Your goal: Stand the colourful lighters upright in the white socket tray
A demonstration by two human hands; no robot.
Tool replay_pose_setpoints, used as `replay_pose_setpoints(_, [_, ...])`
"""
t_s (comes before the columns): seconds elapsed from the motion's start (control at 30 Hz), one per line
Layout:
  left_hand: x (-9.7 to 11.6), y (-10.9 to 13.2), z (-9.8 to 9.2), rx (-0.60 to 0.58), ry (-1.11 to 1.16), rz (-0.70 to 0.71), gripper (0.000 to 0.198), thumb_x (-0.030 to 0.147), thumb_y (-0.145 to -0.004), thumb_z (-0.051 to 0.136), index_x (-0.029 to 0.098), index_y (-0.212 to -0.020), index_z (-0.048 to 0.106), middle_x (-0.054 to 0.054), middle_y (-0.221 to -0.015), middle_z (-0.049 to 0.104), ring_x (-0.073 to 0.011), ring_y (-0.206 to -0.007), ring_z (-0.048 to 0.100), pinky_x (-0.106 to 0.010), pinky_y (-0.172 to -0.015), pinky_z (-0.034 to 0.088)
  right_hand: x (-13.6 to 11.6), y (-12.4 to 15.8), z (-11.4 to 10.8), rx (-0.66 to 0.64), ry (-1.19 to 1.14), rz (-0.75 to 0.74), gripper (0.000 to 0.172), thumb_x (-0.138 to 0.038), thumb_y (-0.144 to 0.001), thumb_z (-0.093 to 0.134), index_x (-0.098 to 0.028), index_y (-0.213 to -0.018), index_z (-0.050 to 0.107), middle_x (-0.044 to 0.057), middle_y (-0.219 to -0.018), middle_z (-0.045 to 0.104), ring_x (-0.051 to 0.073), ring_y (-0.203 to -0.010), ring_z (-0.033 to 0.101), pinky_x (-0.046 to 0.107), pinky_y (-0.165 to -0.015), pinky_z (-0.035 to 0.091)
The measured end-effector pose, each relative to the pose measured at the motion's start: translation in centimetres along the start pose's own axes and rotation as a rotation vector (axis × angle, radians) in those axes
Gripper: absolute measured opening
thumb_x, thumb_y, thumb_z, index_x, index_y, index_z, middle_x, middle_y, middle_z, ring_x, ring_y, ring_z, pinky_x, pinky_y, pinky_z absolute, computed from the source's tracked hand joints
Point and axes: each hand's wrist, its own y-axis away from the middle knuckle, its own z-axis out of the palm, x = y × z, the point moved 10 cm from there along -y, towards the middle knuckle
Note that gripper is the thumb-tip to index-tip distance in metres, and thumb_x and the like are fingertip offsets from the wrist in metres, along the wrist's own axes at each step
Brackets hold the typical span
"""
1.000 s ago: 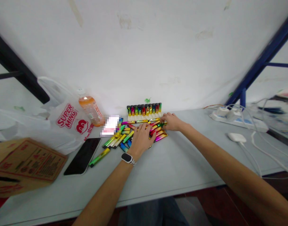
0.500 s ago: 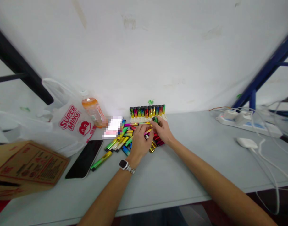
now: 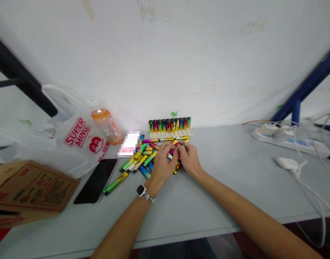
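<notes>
My left hand (image 3: 165,160) is curled over a loose pile of shiny coloured lighters (image 3: 139,163), its fingers bent inward. What those fingers hold, if anything, is hidden. My right hand (image 3: 190,158) is closed on a lighter (image 3: 183,144), whose dark green top shows above the fingers. The two hands nearly meet at their fingertips. Just behind them, a row of several upright lighters (image 3: 169,125) stands along the back of a white slotted holder (image 3: 156,136). A few lighters lie end to end in front of this holder.
At left are a black phone (image 3: 97,181), a cardboard box (image 3: 35,190), a white plastic bag (image 3: 73,154) and an orange drink bottle (image 3: 107,124). A bright blurred-out screen (image 3: 129,144) lies by the pile. A power strip (image 3: 291,140) and a white charger (image 3: 287,163) with cables sit right.
My right hand has come back from the holder toward me, bringing the lighter close to my left fingertips. My left hand stays over the pile. The view has shifted slightly.
</notes>
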Motion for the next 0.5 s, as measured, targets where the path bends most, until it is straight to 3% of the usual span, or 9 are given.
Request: replay_pose_setpoints(0.5, [0.03,0.17,0.09,-0.006,0.015,0.005,0.018,0.028,-0.097,0.052,0.02,-0.082,0.058,-0.004,-0.087,0.062,-0.0182,-0.086,0.059,-0.032,-0.081,0.048,-0.4,0.84,0.32,-0.048,-0.109,-0.059,0.046,-0.058,-0.091,0.05,-0.019,-0.068,0.052,-0.002,-0.064,0.046,0.013,-0.063,0.04,0.025,-0.058,0.035])
